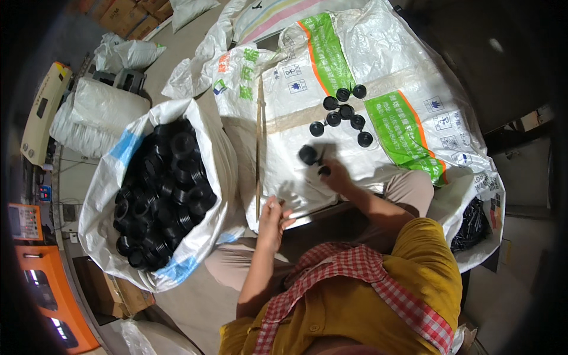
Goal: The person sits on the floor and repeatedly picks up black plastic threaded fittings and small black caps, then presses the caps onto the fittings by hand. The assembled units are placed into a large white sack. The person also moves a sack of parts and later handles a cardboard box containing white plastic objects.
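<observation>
My right hand [337, 176] is closed on a black plastic piece [308, 155], blurred by motion, with a round cap-like end and a thin dark stem. It hangs over the near part of a white woven sack [278, 171] spread before me. Lower and to the left, my left hand [273, 223] has its fingers curled together near the sack's front edge; what they hold, if anything, is too small to name. Beyond my right hand, several round black caps [346, 111] lie in a loose cluster on the sack, some joined by thin stems.
To my left stands an open white sack [222, 160] full of black threaded plastic rings [163, 195]. Another open sack [496, 219] at my right holds thin black pieces [471, 226]. A narrow strip [259, 142] runs along the spread sack. An orange machine [56, 296] stands far left.
</observation>
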Motion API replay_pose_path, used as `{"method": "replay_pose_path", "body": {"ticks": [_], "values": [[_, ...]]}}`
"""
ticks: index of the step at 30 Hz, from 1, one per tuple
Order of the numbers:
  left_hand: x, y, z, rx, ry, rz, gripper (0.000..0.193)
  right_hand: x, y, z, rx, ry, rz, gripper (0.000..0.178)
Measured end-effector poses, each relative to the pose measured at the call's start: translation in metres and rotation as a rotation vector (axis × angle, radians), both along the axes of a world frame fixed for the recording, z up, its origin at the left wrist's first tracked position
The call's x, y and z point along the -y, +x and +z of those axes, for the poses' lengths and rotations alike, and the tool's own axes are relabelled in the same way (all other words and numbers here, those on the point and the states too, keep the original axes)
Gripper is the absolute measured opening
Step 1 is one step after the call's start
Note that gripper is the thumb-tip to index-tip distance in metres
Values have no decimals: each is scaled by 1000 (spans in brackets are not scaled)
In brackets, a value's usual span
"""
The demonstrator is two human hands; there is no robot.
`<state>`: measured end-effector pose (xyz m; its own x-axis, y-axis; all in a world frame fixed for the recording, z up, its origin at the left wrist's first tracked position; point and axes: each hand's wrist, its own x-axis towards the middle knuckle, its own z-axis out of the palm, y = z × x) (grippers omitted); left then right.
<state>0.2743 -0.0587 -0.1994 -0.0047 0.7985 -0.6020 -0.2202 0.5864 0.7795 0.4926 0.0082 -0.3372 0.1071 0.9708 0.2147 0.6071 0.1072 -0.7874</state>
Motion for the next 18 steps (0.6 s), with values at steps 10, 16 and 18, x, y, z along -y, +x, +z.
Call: {"method": "replay_pose_path", "body": {"ticks": [10,16,18], "values": [[57,10,24,401,-129,-264,35,91,1,148,139,68,979,35],[90,-6,26,-144,586,-618,25,112,-8,189,-128,-564,1110,31],[74,-16,64,-651,1448,-1020,19,117,1,187,-352,-915,1231,30]]}}
